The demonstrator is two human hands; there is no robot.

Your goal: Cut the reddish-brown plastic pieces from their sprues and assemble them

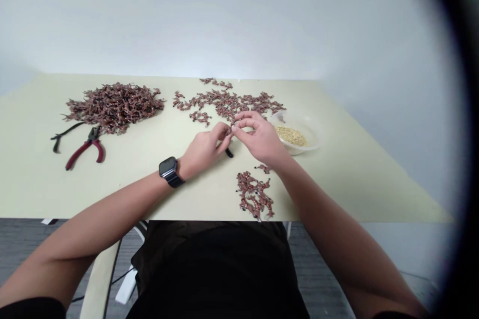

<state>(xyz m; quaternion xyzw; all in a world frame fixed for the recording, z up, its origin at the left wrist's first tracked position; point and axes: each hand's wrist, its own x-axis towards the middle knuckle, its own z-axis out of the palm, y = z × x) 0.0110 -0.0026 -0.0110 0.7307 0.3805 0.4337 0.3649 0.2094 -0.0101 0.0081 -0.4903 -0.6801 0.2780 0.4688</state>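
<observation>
My left hand [205,149], with a dark watch on its wrist, pinches a small brown animal figurine [229,130] between thumb and fingertips. Meeting it from the other side, my right hand [262,140] has thumb and forefinger closed on the same figurine. Fingers cover most of the piece, so its details are hidden. Just beyond the hands lies a loose spread of similar brown figurines [224,102]. Under my left fingers the dark tip of some object [229,152] shows; the rest is hidden. Nearer to me, a smaller group of figurines [254,194] lies by the table edge.
A large heap of brown figurines [118,104] covers the left back of the table [149,199]. In front of it lie red-handled pliers [88,145] and a black-handled tool [67,132]. Right of my right hand stands a clear bowl [313,139] holding small yellowish bits [291,135].
</observation>
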